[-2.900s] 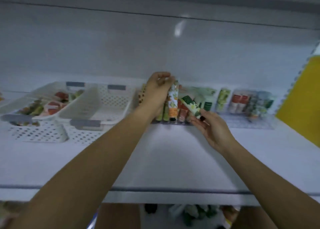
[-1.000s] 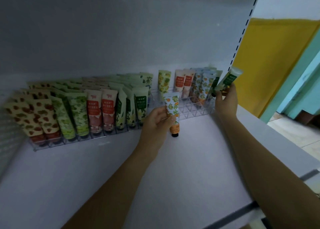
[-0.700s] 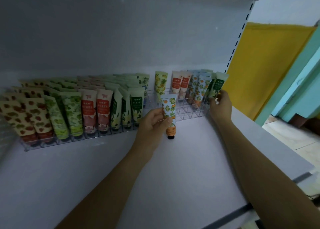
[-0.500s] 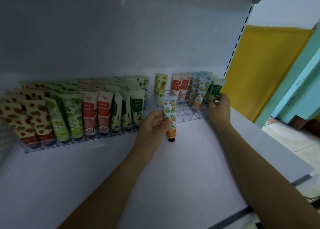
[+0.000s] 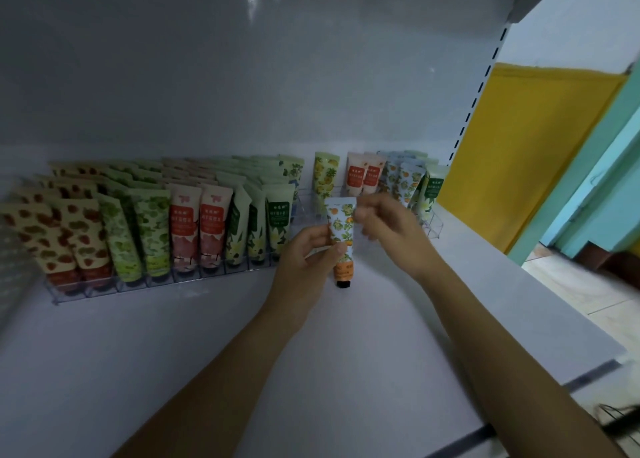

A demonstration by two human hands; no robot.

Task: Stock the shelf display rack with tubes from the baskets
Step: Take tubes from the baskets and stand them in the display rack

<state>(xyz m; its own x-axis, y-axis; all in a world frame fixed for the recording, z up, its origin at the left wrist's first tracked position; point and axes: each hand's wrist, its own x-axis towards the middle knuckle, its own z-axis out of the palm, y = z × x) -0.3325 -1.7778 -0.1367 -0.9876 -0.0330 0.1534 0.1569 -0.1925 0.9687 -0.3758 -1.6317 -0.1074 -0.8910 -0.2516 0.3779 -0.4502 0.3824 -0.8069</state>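
The left hand (image 5: 304, 260) has the orange-print tube (image 5: 341, 230) pinched around its middle, thumb across the front and fingers curled behind. The tube's upright, with the black cap (image 5: 343, 284) poking out below the grip and the flat crimped end above it.

The right hand (image 5: 391, 230) is just right of the grip, fingertips up by the tube's top corner. It's motion-blurred though, so I honestly can't tell if it's touching or pinching anything.

Right behind the grip is the clear display rack (image 5: 166, 282). Left of the grip it's packed. The green-label flower tubes (image 5: 278, 225) are nearest, then the red-label tubes (image 5: 199, 229), the leafy green tubes (image 5: 138, 235), and the strawberry-print tubes (image 5: 59, 239) furthest out.

Behind and to the right of the grip there's a yellow fruit-print tube (image 5: 323, 180), a red-label pair (image 5: 362, 177), some pale blue fruit-print tubes (image 5: 401, 180) and a green-label end tube (image 5: 431, 190). Everything sits on a white shelf (image 5: 311, 371), which runs under the grip.
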